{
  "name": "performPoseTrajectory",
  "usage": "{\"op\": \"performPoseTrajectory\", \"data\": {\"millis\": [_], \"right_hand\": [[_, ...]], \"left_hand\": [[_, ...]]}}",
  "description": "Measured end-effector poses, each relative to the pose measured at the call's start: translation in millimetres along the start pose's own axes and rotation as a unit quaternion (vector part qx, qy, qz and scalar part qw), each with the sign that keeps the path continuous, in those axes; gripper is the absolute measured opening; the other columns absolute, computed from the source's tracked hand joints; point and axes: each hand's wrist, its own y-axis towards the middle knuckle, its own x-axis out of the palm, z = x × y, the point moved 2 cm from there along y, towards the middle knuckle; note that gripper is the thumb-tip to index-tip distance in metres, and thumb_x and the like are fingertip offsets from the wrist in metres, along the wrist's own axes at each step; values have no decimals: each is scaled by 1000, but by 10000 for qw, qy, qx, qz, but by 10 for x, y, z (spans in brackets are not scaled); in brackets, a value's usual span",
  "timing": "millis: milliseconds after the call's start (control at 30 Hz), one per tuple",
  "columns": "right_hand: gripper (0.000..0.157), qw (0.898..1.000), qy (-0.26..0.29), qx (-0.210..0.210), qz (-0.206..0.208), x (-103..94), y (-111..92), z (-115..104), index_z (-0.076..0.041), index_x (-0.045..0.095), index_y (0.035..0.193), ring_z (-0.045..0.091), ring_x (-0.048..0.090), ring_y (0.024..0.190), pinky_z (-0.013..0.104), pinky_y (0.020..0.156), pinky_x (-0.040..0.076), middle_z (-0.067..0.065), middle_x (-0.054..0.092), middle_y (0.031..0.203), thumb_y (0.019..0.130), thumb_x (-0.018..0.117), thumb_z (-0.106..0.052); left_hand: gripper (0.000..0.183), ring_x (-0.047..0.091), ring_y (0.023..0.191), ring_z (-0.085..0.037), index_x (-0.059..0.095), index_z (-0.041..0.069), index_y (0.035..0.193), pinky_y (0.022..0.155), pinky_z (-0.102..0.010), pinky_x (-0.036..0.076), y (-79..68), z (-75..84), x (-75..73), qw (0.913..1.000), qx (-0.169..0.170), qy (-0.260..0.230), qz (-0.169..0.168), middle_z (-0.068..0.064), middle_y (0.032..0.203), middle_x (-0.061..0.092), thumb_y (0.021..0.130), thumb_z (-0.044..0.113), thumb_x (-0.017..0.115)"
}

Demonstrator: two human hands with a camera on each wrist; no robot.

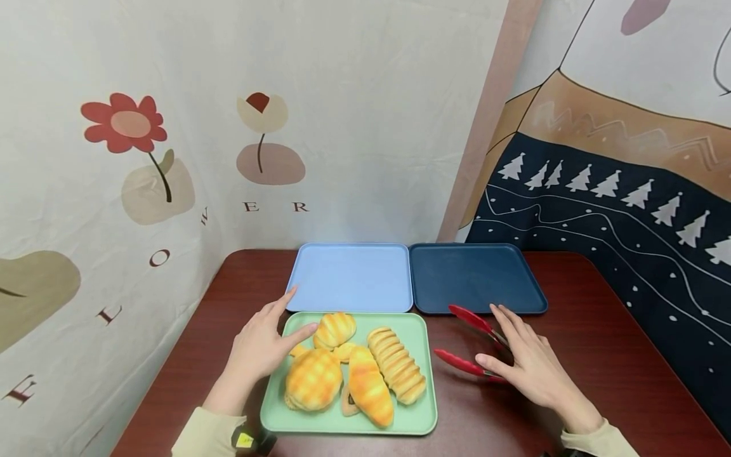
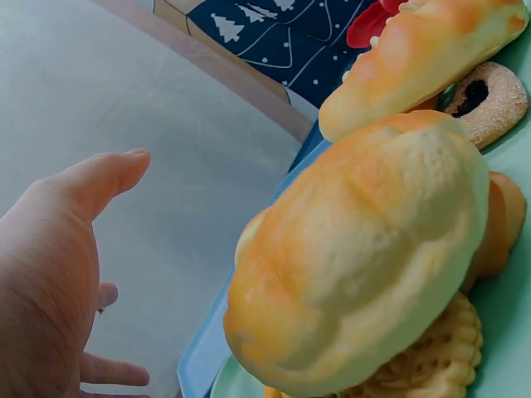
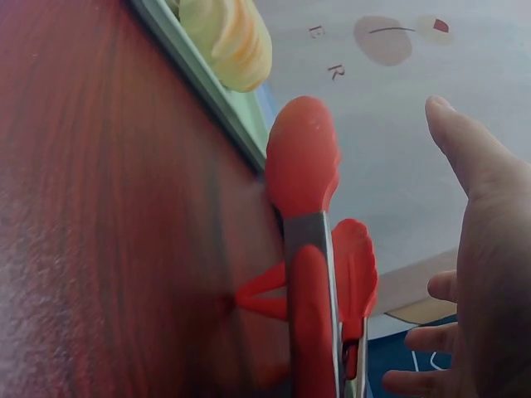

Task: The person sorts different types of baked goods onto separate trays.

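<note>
Red, scallop-edged tongs (image 1: 459, 362) with metal arms lie lower right in the head view, beside the spread right hand (image 1: 531, 363). The left hand (image 1: 259, 343), also spread, hovers by the left edge of a smooth green tray (image 1: 275, 416), lower centre, bearing a domed bun (image 1: 314, 379) and a ridged roll (image 1: 396, 365). Neither grips anything; this looks like a readying step, and lifting the tongs would call for curling the right hand.
</note>
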Motion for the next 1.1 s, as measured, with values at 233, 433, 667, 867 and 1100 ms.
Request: {"op": "performPoseTrajectory", "data": {"millis": [233, 433, 667, 867, 1100], "right_hand": [[96, 9998, 171, 97, -29, 51, -75, 92, -11, 28, 168, 46, 39, 139, 80, 97, 31, 19, 34, 164, 95, 73, -56], [100, 9991, 274, 293, -125, 98, -120, 136, -13, 26, 169, 46, 38, 139, 81, 98, 29, 21, 35, 161, 94, 72, -61], [103, 9982, 380, 413, -210, 136, -145, 150, -12, 27, 168, 46, 40, 135, 79, 100, 29, 21, 37, 157, 92, 72, -65], [108, 9982, 306, 457, -228, 157, -156, 163, -8, 29, 166, 45, 43, 132, 77, 100, 32, 22, 40, 153, 89, 71, -71], [111, 9984, 297, 443, -196, 177, -177, 174, -6, 32, 165, 42, 46, 128, 74, 98, 40, 19, 45, 145, 86, 75, -71]], "left_hand": [[100, 62, 123, -42, 28, 32, 170, 87, -66, 50, -8, -56, 45, 9991, -289, -248, -211, -21, 144, 60, 90, 84, 56], [101, 63, 121, -38, 29, 26, 170, 94, -63, 47, -2, -91, 96, 9950, -560, -768, -296, -18, 133, 67, 90, 82, 58], [105, 62, 123, -44, 30, 19, 169, 96, -64, 47, -55, -109, 131, 9879, -1020, -1042, -529, -24, 135, 66, 90, 83, 57], [108, 62, 122, -43, 35, 13, 166, 95, -60, 50, -67, -140, 160, 9839, -1257, -1144, -562, -23, 133, 67, 89, 84, 57], [109, 65, 117, -42, 43, 3, 160, 92, -57, 53, -64, -165, 184, 9818, -1406, -1138, -583, -24, 129, 69, 89, 84, 58]]}}
